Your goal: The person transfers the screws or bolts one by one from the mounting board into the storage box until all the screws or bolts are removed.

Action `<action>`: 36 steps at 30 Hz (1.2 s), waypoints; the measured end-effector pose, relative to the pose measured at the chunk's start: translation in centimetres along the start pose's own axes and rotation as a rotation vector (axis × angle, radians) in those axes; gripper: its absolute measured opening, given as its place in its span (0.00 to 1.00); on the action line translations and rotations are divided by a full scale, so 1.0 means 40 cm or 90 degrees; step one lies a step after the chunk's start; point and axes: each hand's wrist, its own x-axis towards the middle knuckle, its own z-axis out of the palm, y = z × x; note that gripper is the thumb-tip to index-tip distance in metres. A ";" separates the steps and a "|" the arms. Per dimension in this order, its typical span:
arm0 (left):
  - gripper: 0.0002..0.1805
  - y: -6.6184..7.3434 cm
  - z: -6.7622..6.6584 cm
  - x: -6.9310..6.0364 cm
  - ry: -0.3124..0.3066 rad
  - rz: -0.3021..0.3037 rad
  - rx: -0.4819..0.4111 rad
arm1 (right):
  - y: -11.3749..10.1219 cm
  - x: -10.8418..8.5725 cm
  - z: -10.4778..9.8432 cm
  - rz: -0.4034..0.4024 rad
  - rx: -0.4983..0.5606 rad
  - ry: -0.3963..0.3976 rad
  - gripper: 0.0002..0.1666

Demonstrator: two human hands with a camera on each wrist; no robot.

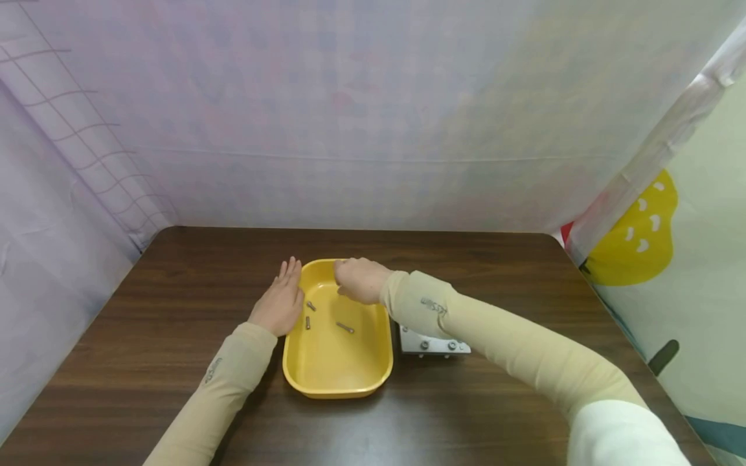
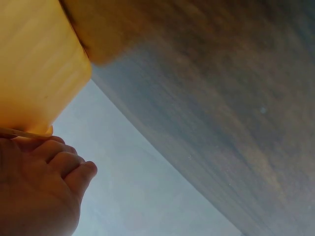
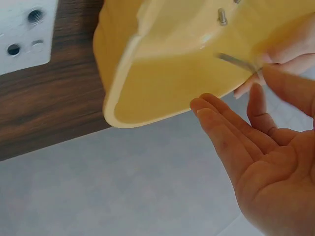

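Here, metal rod [image 3: 235, 61] in right hand's [image 3: 273, 164] pinch

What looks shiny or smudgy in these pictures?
Head view: pale glare on the dark brown wooden table; left wrist view: an orange reflection of the rounded yellow plastic tray; right wrist view: the thin grey metal piece looks blurred.

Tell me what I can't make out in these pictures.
Head view: part of the silver metal plate, hidden by the beige right sleeve.
Head view: threads on grey metal screws, too tiny.
Left wrist view: inside of the yellow plastic tray, behind its wall.
Right wrist view: slim grey metal piece in the right hand, blurred.
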 end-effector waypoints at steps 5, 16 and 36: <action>0.31 0.000 0.000 -0.001 -0.004 -0.003 -0.001 | 0.008 0.000 -0.005 -0.011 0.006 0.010 0.17; 0.31 0.001 -0.002 -0.003 -0.007 -0.004 -0.002 | 0.091 -0.021 -0.012 0.013 0.045 0.077 0.14; 0.31 0.002 -0.002 -0.001 -0.008 -0.002 -0.006 | 0.275 -0.156 0.060 0.066 0.101 0.069 0.09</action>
